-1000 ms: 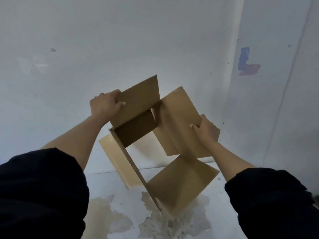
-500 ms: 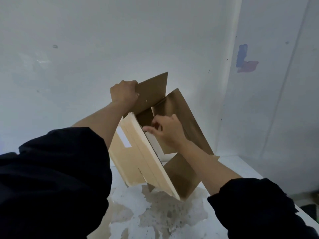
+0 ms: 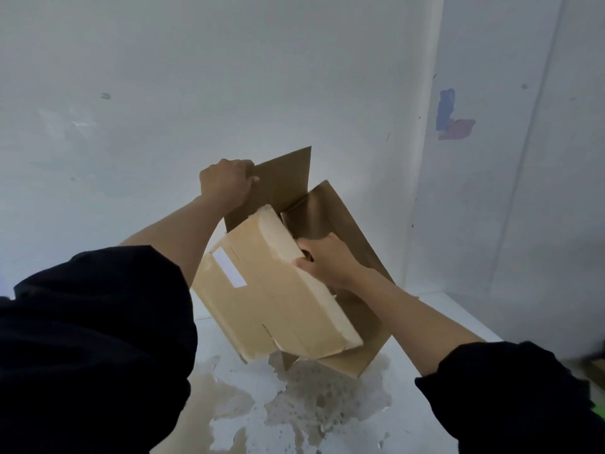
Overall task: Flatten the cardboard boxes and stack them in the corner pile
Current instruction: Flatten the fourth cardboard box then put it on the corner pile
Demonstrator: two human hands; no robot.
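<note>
Dark sleeves (image 3: 91, 339) fill the lower corners while, at center frame, the left hand (image 3: 226, 183) grips a top flap and the right hand (image 3: 327, 262) clutches a side edge of the half-collapsed tan cardboard box (image 3: 275, 290), held above a stained white floor (image 3: 294, 407) near white walls (image 3: 163, 77).

Two pale grey-white walls (image 3: 229, 77) meet at a corner toward the right. A blue and dull red paint patch (image 3: 453, 116) marks the right-hand wall, with a few small dark specks near it. Below, the white floor (image 3: 442, 319) carries a wide, blotchy brownish stain (image 3: 314, 398) with ragged edges, speckled with darker dots.
</note>
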